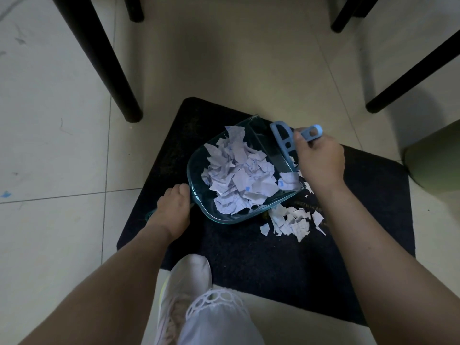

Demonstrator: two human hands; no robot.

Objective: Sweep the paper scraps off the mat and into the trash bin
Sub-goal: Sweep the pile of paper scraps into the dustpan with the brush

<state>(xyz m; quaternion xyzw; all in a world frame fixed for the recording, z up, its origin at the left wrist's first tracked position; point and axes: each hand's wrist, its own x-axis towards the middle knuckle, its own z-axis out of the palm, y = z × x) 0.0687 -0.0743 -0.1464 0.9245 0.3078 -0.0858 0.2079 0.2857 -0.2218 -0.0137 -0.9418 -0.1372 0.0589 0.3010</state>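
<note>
A clear teal dustpan (199, 155) lies on the dark mat (249, 257), filled with white paper scraps (239, 175). My left hand (173, 210) grips its handle at the lower left. My right hand (319, 161) holds a light blue hand brush (286, 139) at the pan's open right edge. A small pile of loose scraps (291, 221) sits on the mat just below the pan's mouth, under my right wrist. The brush's bristles are hidden behind my hand.
Black chair legs (107, 63) stand at the upper left, with more black legs (410, 75) at the upper right. A green bin (435, 160) is at the right edge beside the mat. My white shoe (184, 290) rests on the mat's near edge. Pale floor tiles surround it.
</note>
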